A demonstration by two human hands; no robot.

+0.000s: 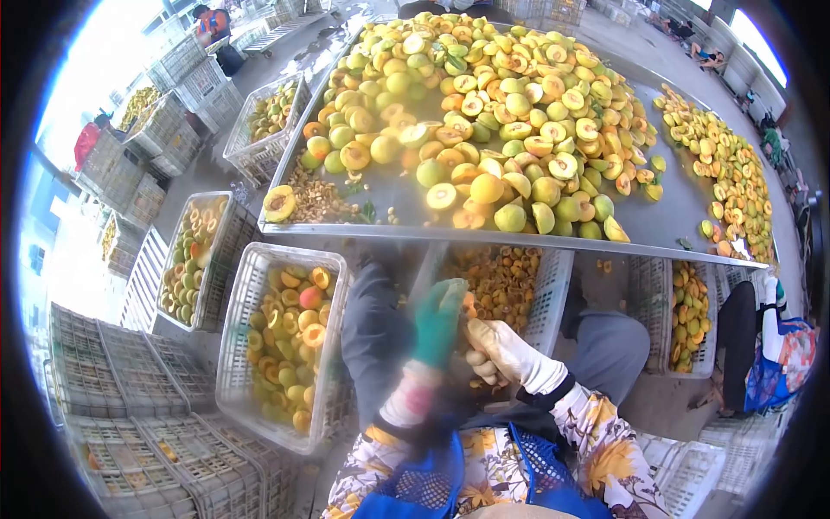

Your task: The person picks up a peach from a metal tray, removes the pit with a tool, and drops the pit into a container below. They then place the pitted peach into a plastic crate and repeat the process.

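This is a fruit-processing yard or packing shed, apparently open-air or only half roofed, though the fisheye edges are too washed out to be sure. A long metal sorting table (pixel 666 227) is heaped with whole and halved apricot-like fruit (pixel 484 112), and white plastic crates (pixel 285 346) of cut halves stand on the concrete floor around it. Stacks of empty crates (pixel 112 398) and other seated workers (pixel 761 346) fill the edges.

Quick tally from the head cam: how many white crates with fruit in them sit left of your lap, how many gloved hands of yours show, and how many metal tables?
Fruit-filled white crates on the left: 2
Gloved hands, left hand and right hand: 2
Metal table: 1
Total: 5
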